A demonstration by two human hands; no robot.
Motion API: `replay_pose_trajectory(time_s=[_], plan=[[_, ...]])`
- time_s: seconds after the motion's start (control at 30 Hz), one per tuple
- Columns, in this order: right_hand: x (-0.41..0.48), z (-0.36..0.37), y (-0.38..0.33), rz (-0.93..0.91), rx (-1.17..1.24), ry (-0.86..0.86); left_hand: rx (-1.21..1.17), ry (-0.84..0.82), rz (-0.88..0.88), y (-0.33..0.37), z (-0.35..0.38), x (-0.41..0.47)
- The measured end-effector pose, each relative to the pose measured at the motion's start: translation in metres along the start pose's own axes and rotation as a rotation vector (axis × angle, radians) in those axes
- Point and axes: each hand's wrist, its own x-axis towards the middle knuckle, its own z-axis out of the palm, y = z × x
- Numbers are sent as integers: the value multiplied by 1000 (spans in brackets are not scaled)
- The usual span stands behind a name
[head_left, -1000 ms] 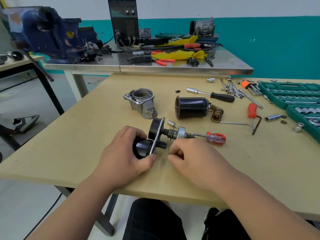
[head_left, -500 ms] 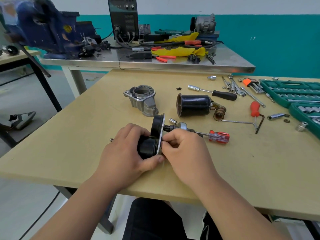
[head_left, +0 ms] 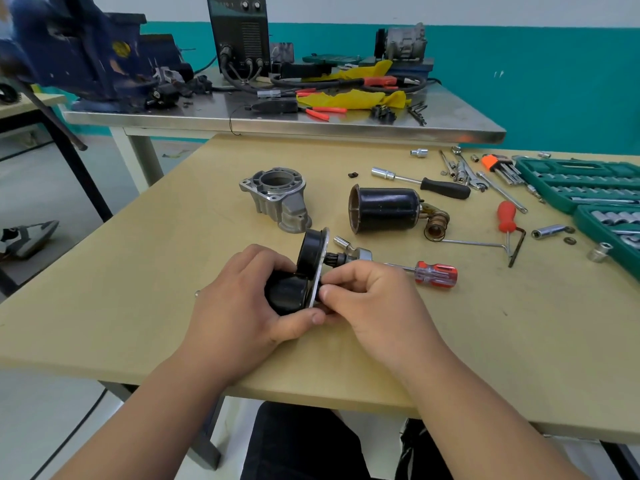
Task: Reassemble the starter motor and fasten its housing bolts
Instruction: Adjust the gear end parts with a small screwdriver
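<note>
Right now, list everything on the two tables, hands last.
motor assembly: 1, black with a metal plate, near table, held in both hands
nose housing: 1, silver, behind the assembly
motor case: 1, black, lying right of the housing
screwdriver: 1, red and clear handle, right of the hands
nut driver: 1, black handle, behind the case
socket set: 1, green, right edge
vise: 1, blue, far steel table
welder: 1, black, far table
left hand: grips the assembly
right hand: fingers pinch at the plate
</note>
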Motion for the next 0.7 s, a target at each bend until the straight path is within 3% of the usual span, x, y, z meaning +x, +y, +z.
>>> replay_pose_trajectory(time_s=[0.2, 0.53, 0.7], plan=[[1, 0, 3, 129, 80, -63, 4, 5, -6, -1, 2, -1], [-13, 10, -3, -9, -50, 14, -14, -6, -4, -1, -3, -2], [-23, 13, -5, 26, -41, -30, 38, 26, 6, 3, -3, -5]])
